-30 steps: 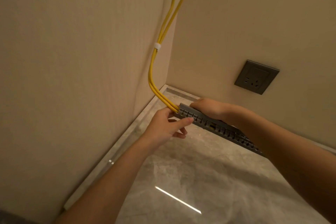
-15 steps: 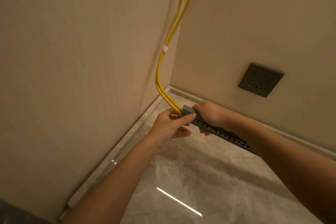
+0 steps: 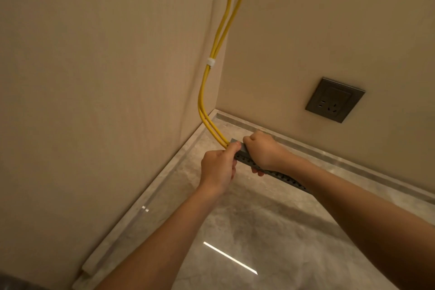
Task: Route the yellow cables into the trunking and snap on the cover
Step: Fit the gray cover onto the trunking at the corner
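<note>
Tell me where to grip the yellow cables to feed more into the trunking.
Pinch the yellow cables on the slanting run just before the trunking mouth, below the bend and the white tie. Come from the open floor side, since walls close the corner behind. There both strands lie together, in line with the channel, where the left hand sits.

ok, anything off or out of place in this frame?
Nothing damaged or spilled. Only oddity: the trunking runs at an angle to the skirting rather than along it. The yellow cables enter its end neatly.
</note>
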{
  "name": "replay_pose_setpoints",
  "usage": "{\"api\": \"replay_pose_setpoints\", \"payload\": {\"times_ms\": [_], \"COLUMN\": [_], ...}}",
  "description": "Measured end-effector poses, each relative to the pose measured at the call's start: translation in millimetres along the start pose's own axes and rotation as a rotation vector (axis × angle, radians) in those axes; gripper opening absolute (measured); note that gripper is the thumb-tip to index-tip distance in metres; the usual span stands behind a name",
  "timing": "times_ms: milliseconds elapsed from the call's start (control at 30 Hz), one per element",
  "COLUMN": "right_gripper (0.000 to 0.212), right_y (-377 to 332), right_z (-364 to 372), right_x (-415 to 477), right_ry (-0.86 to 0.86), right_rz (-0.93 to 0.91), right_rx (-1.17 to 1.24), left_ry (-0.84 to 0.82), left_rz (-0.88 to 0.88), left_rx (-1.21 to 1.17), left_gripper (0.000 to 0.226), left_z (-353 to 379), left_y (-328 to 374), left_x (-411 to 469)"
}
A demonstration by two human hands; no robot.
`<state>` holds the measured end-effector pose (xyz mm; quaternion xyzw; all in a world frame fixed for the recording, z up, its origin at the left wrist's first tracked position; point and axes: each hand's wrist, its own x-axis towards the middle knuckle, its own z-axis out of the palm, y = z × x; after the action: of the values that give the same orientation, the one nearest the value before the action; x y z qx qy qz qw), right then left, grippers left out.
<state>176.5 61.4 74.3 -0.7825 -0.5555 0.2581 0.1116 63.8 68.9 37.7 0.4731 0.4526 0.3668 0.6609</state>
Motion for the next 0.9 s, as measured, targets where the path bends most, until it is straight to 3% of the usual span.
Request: {"api": "replay_pose_setpoints", "payload": {"times_ms": [100, 200, 300, 367, 433, 500, 600, 667, 700, 833, 900], "right_gripper": [0.030, 0.041, 0.044, 0.042, 0.037, 0.034, 0.035, 0.035, 0.034, 0.029, 0.033], "right_y": [2, 2, 1, 1, 4, 7, 7, 6, 6, 12, 17], "right_z": [3, -6, -6, -4, -3, -5, -8, -7, -7, -6, -7], "right_x": [3, 5, 6, 7, 9, 11, 10, 9, 9, 8, 8], "right_ry": [-0.058, -0.148, -0.141, -0.081, -0.030, 0.010, 0.029, 0.023, 0.019, -0.021, -0.065], "right_rz": [0.039, 0.186, 0.199, 0.153, 0.115, 0.102, 0.080, 0.059, 0.057, 0.099, 0.134], "right_rx": [0.014, 0.181, 0.121, 0.043, -0.020, -0.032, -0.066, -0.086, -0.090, -0.072, -0.024], "left_ry": [0.018, 0.024, -0.005, -0.079, -0.165, -0.103, 0.135, 0.083, 0.022, -0.208, -0.225], "left_rz": [0.001, 0.008, -0.019, -0.059, -0.067, 0.108, 0.658, 0.829, 0.815, 0.452, 0.463], "left_rx": [0.014, 0.020, 0.033, 0.153, 0.418, 0.702, 0.968, 1.117, 1.225, 1.495, 1.564], "left_gripper": [0.043, 0.045, 0.043, 0.047, 0.060, 0.065, 0.050, 0.034, 0.029, 0.031, 0.036], "left_z": [-2, -2, -2, -9, -18, -25, -16, 1, 10, 26, 30], "left_y": [-7, -9, -6, 1, 16, 34, 54, 57, 56, 46, 44], "left_x": [1, 2, 2, 6, 10, 12, 15, 24, 30, 48, 50]}}
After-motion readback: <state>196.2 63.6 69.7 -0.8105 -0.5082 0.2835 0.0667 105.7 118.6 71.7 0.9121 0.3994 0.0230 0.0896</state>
